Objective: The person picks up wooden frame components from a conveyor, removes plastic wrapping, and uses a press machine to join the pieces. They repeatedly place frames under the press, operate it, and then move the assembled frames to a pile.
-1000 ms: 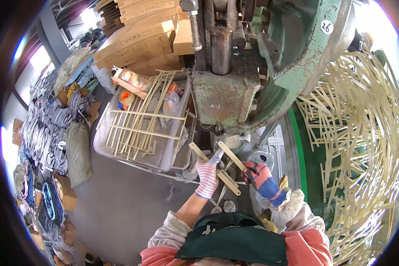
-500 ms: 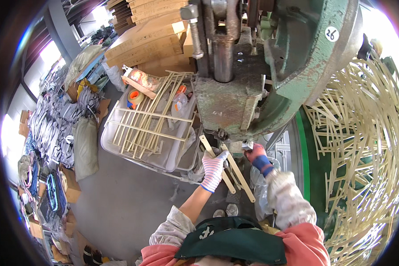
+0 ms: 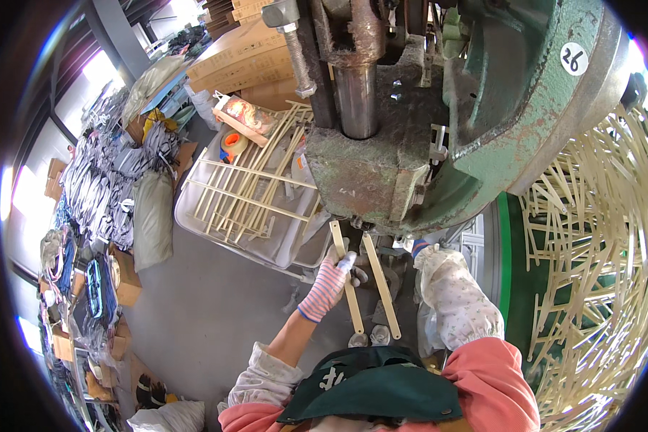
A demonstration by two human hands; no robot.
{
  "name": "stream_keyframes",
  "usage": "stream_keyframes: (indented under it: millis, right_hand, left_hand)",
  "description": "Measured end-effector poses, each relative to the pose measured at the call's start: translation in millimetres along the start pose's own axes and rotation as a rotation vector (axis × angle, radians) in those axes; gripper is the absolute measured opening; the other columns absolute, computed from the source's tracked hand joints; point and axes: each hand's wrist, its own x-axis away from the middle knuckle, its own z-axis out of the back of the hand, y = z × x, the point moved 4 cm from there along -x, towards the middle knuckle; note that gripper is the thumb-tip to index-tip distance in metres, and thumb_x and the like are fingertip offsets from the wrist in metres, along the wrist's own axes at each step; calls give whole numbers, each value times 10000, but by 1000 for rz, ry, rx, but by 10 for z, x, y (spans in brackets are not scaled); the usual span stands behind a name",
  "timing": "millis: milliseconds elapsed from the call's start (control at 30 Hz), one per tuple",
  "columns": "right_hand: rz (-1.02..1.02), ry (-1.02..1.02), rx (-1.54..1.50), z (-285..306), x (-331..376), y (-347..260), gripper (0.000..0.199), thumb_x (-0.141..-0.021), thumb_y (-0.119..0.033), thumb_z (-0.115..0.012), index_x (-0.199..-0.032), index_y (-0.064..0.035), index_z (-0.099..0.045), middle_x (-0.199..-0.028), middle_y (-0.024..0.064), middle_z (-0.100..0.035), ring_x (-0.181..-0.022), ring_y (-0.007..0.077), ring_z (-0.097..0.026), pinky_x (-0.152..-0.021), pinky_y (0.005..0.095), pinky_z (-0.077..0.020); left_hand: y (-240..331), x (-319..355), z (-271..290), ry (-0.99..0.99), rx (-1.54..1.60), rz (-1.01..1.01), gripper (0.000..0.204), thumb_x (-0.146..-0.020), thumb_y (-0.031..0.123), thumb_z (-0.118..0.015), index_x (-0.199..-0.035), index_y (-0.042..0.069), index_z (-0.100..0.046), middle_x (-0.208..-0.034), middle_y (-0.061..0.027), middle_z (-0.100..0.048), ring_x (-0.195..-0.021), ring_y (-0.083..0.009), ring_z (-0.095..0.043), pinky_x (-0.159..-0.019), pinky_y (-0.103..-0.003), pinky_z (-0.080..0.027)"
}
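My left hand (image 3: 326,286), in a striped knit glove, is closed on a flat cream strip (image 3: 351,302) with a hole near its end. To the right of it, a second cream strip (image 3: 381,288) slants down from beneath the press head (image 3: 367,180). Whether my left fingers touch this second strip, I cannot tell. My right hand reaches in under the green press (image 3: 511,158); only its blue-and-red glove cuff (image 3: 420,248) shows beyond the pale sleeve. Its fingers are hidden.
Left of the press, a white tub (image 3: 281,248) carries several cream strips, a tape roll (image 3: 232,142) and a packet. Cartons (image 3: 241,61) are stacked behind. A large heap of cream strips (image 3: 597,273) lies at right. Grey bundles (image 3: 101,165) pile up at far left.
My right hand has gone further under the press, so its fingers no longer show. The two strips now lie more nearly parallel, and my left hand has shifted slightly left and down.
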Motion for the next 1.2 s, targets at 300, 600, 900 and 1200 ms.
stream_keyframes:
  millis: [300,600,900,1200]
  right_hand:
    - [95,-48,-363,60,18,-403,236,-890,-133,-492,-1087,-37,-579,-1033,86,-644,-954,194,-607,-796,350,-498]
    - [383,-217,-829,-270,291,-966,261,-949,-115,-454,-1180,-25,-537,-1118,81,-630,-1010,177,-591,-836,354,-494]
    - [-184,-42,-73,-448,-16,-510,383,-976,-208,-285,-1269,-33,-459,-1213,94,-545,-1112,210,-515,-1024,377,-371]
    - [204,99,374,-363,204,-822,373,-910,-196,-415,-1268,-122,-488,-1133,84,-598,-1005,273,-565,-892,377,-440]
  left_hand:
    - [40,206,55,-164,-213,102,301,-960,154,-443,-1252,81,-449,-736,-101,-627,-485,-63,-521,-383,-161,-324]
    - [249,283,44,-231,-281,67,257,-942,105,-460,-1191,98,-522,-700,-59,-628,-422,-54,-492,-359,-183,-314]
    - [383,257,88,-364,-251,55,390,-939,119,-475,-1325,161,-438,-687,-57,-603,-416,-56,-476,-376,-186,-363]
    - [524,175,8,-416,-406,116,228,-899,116,-523,-1109,47,-577,-671,-32,-620,-440,-37,-464,-406,-181,-344]
